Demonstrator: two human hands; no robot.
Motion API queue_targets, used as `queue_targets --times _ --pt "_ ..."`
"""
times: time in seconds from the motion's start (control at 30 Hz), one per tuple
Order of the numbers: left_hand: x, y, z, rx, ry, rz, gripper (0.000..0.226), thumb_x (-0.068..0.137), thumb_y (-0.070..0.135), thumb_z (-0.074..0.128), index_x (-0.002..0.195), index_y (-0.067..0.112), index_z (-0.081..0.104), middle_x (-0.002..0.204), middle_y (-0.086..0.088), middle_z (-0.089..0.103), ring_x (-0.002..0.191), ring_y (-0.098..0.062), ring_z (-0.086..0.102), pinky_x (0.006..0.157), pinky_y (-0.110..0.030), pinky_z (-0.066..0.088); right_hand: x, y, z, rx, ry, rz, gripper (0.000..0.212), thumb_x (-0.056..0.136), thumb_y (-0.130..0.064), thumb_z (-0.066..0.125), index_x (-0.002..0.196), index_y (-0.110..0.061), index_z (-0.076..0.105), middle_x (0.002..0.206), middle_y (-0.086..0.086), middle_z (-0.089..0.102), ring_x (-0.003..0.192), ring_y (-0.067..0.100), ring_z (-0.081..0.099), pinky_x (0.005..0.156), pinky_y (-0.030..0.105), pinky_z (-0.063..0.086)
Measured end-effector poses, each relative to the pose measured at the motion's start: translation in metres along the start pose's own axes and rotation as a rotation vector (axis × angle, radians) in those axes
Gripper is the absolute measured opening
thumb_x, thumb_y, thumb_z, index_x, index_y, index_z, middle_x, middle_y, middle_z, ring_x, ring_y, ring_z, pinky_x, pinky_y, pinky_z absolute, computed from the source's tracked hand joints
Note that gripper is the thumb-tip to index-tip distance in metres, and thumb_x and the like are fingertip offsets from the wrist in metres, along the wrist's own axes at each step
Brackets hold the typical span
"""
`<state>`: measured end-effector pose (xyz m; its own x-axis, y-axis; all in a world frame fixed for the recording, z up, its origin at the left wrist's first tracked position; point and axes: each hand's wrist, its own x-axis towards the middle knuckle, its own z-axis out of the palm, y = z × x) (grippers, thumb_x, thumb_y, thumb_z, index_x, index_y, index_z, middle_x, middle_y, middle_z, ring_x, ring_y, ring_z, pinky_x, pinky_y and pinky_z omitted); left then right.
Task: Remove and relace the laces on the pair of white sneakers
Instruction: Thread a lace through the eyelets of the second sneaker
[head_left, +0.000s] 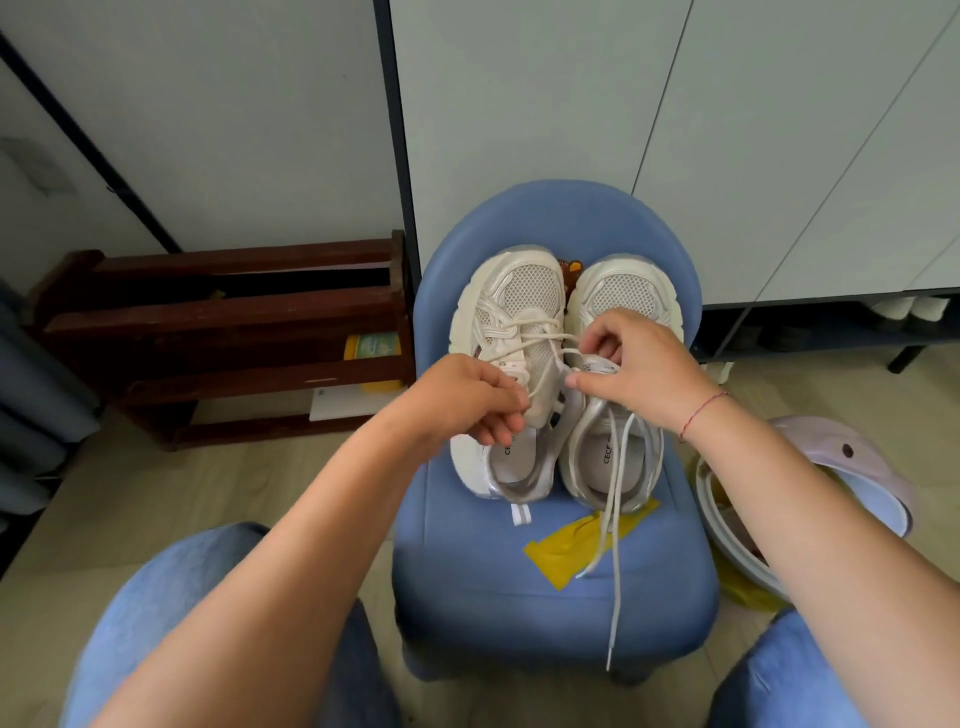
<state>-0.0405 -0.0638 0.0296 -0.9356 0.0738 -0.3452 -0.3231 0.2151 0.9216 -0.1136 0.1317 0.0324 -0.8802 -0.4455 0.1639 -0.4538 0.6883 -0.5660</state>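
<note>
Head cam: left sneaker (511, 332) and right sneaker (623, 291) sit side by side on the blue chair (519, 597), toes pointing away.
The left hand (467, 395) is curled up, pinching a lace strand (540, 376) by the left sneaker's tongue. The right hand (644, 364) pinches a lace loop (574, 353) at the right sneaker's tongue. That shoe's loose lace ends (615, 545) trail over its heel, across a yellow tape patch (556, 556) and down the seat front.

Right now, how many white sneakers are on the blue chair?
2. The left sneaker lies under the left hand, the right sneaker under the right hand, side by side on the blue chair. Both hands pinch laces. None appear hidden.
</note>
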Motion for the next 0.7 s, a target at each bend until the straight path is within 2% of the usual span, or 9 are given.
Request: queue_targets --times 0.07,0.17,0.23,0.27,0.33,0.43,0.5,0.57,0.7 --pt "-0.01 -0.001 -0.003 0.165 -0.117 -0.041 0.01 0.093 0.002 0.063 0.083 0.004 0.067 0.062 -0.003 0.067 0.045 -0.007 0.058 0.044 -0.015 0.043 0.0 -0.001 0.0 -0.01 -0.013 -0.011 0.02 0.074 -0.027 0.079 0.084 -0.02 0.064 0.087 -0.007 0.049 0.075 0.004 0.046 0.064 0.012 0.034" --pt "-0.018 -0.006 0.003 0.47 -0.344 -0.117 0.011 0.093 0.005 0.062 0.084 0.008 0.068 0.066 -0.001 0.069 0.047 -0.007 0.06 0.047 -0.015 0.045 -0.001 -0.002 0.002 -0.04 -0.005 -0.009 0.017 0.075 -0.03 0.078 0.086 -0.019 0.07 0.093 -0.002 0.049 0.085 0.01 0.045 0.071 0.02 0.032" --pt "-0.02 -0.011 0.01 0.625 -0.477 -0.177 0.011 0.094 0.011 0.063 0.085 0.011 0.069 0.071 0.0 0.07 0.051 -0.005 0.061 0.05 -0.014 0.046 -0.003 -0.002 0.003 -0.087 0.025 -0.01 0.018 0.076 -0.033 0.077 0.086 -0.019 0.073 0.089 -0.002 0.048 0.089 0.013 0.045 0.074 0.026 0.033" --pt "-0.02 -0.013 0.012 0.655 -0.494 -0.188 0.01 0.095 0.013 0.064 0.087 0.011 0.07 0.073 0.0 0.071 0.052 -0.005 0.062 0.051 -0.013 0.047 -0.004 -0.003 0.003 -0.111 0.037 -0.011 0.018 0.077 -0.034 0.076 0.086 -0.019 0.073 0.084 -0.004 0.046 0.088 0.014 0.045 0.073 0.028 0.034" --pt "-0.017 -0.014 0.014 0.621 -0.425 -0.168 0.01 0.095 0.013 0.064 0.09 0.008 0.071 0.075 -0.002 0.071 0.053 -0.007 0.064 0.051 -0.014 0.048 -0.007 -0.004 0.005 -0.138 0.057 -0.013 0.017 0.078 -0.035 0.075 0.085 -0.019 0.074 0.075 -0.009 0.04 0.083 0.014 0.044 0.07 0.028 0.031" --pt "-0.014 -0.009 0.016 0.414 -0.198 -0.077 0.016 0.095 0.016 0.066 0.095 0.001 0.072 0.069 -0.005 0.07 0.049 -0.011 0.064 0.048 -0.017 0.048 -0.009 -0.007 0.008 -0.125 0.073 -0.003 0.016 0.08 -0.033 0.074 0.086 -0.018 0.075 0.071 -0.012 0.038 0.078 0.013 0.043 0.069 0.026 0.029" --pt "-0.011 -0.005 0.02 0.262 -0.008 0.032 0.016 0.097 0.018 0.063 0.093 0.004 0.069 0.063 -0.005 0.068 0.045 -0.013 0.062 0.047 -0.02 0.048 -0.01 -0.007 0.008 -0.061 0.07 0.024 0.013 0.08 -0.031 0.074 0.085 -0.019 0.074 0.071 -0.012 0.038 0.07 0.008 0.041 0.063 0.024 0.029" --pt "-0.004 -0.003 0.024 0.163 0.148 0.122 0.01 0.099 0.021 0.059 0.1 0.014 0.065 0.06 -0.002 0.066 0.044 -0.015 0.06 0.046 -0.022 0.047 -0.011 -0.007 0.007 -0.01 0.061 0.034 0.011 0.08 -0.029 0.074 0.085 -0.02 0.073 0.07 -0.012 0.039 0.065 0.004 0.04 0.058 0.018 0.028" --pt "0.012 -0.003 0.034 0.09 0.195 0.147 0.025 0.101 0.02 0.055 0.126 0.02 0.056 0.054 0.0 0.064 0.038 -0.013 0.055 0.04 -0.018 0.041 -0.011 -0.005 0.007 0.025 0.049 0.036 0.009 0.08 -0.027 0.074 0.083 -0.019 0.073 0.067 -0.012 0.04 0.062 0.003 0.04 0.055 0.015 0.027"
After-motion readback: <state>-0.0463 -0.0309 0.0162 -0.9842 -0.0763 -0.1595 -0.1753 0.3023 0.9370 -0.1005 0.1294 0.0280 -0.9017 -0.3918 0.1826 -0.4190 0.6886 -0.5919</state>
